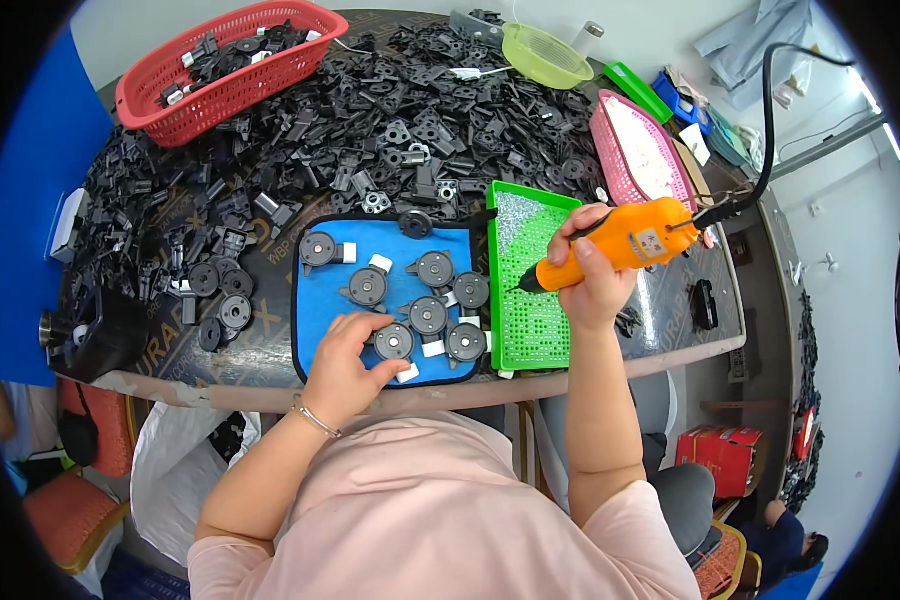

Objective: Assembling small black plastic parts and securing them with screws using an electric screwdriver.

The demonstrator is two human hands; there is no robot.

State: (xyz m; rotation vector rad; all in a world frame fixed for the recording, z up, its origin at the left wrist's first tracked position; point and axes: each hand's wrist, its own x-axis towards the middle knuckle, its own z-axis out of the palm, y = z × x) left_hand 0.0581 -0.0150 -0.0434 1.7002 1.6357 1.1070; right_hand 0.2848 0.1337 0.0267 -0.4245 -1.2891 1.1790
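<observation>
My right hand (602, 285) is wrapped round an orange electric screwdriver (650, 238), whose black tip points left over a green perforated tray (532, 345). Small silvery screws (516, 218) lie heaped in the tray's far left corner. On a blue mat (320, 300), my left hand (342, 368) grips a round black wheel-like part (394, 342) with a white tab between thumb and fingers. Several similar parts lie around it, among them one black disc part (367, 287) with a white tab and another (466, 343) near the tray.
A big pile of black plastic pieces (370, 140) covers the far table. Around it stand a red basket (220, 105), a yellow-green basket (545, 58) and a pink basket (642, 150). A black cable (767, 130) hangs to the screwdriver. Loose black discs (235, 310) lie left of the mat.
</observation>
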